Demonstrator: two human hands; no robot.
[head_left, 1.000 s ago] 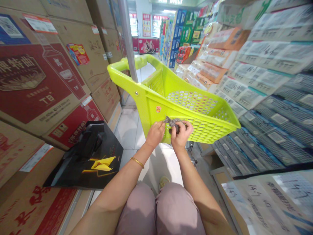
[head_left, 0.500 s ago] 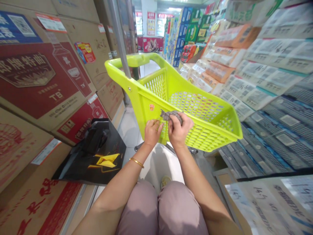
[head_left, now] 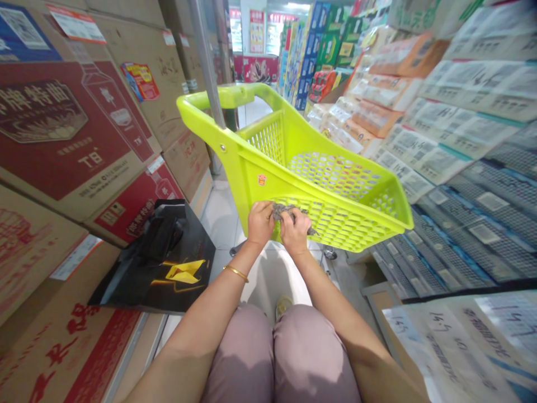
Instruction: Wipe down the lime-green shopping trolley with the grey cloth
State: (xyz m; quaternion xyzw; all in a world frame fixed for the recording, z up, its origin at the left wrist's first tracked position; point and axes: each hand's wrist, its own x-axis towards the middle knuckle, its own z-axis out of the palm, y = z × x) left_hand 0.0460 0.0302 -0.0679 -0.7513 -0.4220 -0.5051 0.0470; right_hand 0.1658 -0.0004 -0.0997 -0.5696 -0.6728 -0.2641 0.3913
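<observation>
Grey crumpled cloth (head_left: 282, 211) in front of the near side of the lime-green basket cart (head_left: 356, 222); my right grip (head_left: 295, 230) clamped on it, a bit poking out past the fingers; my left grip (head_left: 260, 223) at its left end, fingers curled, can't tell if pinching; black bag (head_left: 146, 280) to my left, beside stacked cartons (head_left: 104, 137); wrapped packs (head_left: 457, 120) on my right.

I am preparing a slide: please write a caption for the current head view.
Right grip holding crumpled grey material, left grip at its edge, beside a perforated lime-green cart.
</observation>
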